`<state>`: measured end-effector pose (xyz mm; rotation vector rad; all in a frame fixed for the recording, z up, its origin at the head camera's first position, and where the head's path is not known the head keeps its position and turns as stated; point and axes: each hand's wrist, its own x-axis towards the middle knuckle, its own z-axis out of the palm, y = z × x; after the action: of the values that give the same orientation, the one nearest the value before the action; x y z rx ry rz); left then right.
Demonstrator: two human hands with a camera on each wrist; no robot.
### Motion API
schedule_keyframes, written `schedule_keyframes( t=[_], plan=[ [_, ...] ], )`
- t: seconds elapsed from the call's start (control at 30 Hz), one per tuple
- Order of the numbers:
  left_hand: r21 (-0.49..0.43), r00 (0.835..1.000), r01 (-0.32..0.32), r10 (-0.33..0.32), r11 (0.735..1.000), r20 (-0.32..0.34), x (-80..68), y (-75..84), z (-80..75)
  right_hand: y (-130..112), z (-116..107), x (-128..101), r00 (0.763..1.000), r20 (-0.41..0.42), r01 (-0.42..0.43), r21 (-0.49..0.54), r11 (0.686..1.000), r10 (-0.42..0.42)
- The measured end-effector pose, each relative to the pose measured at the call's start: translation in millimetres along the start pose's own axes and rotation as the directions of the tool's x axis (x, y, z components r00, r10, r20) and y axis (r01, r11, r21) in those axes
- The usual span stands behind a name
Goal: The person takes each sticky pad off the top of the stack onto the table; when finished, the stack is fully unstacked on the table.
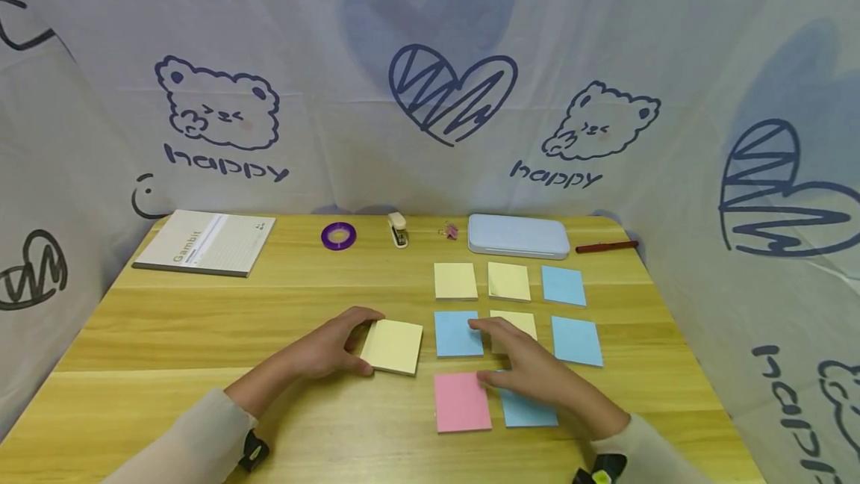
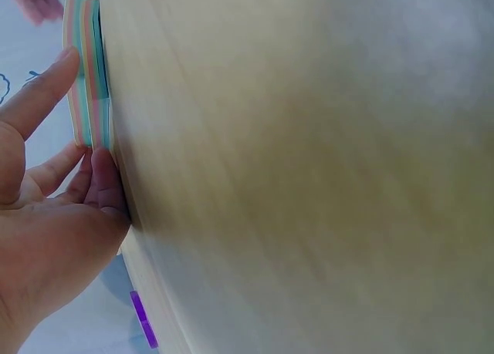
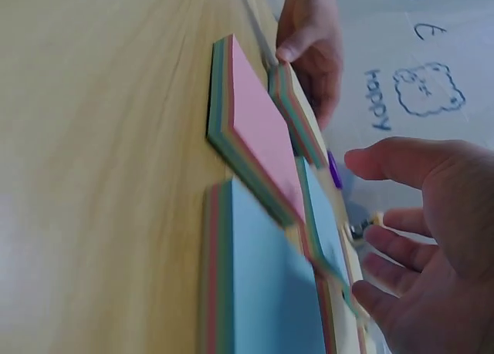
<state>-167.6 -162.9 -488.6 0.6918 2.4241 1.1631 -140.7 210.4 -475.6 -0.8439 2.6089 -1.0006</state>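
A yellow-topped sticky note pad point(image 1: 393, 347) lies left of the rows of pads. My left hand point(image 1: 331, 346) holds its left side, thumb at the near edge and fingers at the far one. Striped coloured layers show along the pad edges in the left wrist view. Above the grid of pads hovers my right hand point(image 1: 537, 368), fingers apart and holding nothing. Below and around it are a blue pad point(image 1: 457, 336), a pink pad point(image 1: 462, 403), another blue pad point(image 3: 270, 284) and a partly hidden yellow pad point(image 1: 513, 323).
More yellow pads point(image 1: 455, 281) and blue pads point(image 1: 577, 340) fill the back row and right column. Along the table's back stand a notebook point(image 1: 208, 243), purple tape roll point(image 1: 338, 236), stapler point(image 1: 398, 230), pink binder clips point(image 1: 450, 231), pale blue case point(image 1: 517, 235) and dark red pen point(image 1: 607, 246).
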Motion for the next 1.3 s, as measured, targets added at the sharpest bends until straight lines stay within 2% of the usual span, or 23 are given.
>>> schedule_keyframes(
  t=[0.3,0.6,0.93,1.3],
  plan=[
    [0.004,1.000,-0.007,0.007,1.000,-0.005,0.6,0.8,0.5,-20,24,53,1.000,0.019,-0.025,0.042,0.999,0.024],
    [0.013,1.000,-0.027,0.027,1.000,-0.004,0.6,0.8,-0.7,-40,45,83,0.997,0.082,0.006,-0.002,1.000,-0.005],
    [0.007,0.999,-0.047,0.047,0.999,0.004,-0.9,3.3,-1.9,-50,63,90,0.992,0.122,0.023,-0.065,0.998,-0.015],
    [0.020,0.999,-0.035,0.035,0.999,0.001,-1.1,0.9,-0.5,-53,60,86,0.993,0.112,0.038,-0.073,0.997,-0.030]
  ],
)
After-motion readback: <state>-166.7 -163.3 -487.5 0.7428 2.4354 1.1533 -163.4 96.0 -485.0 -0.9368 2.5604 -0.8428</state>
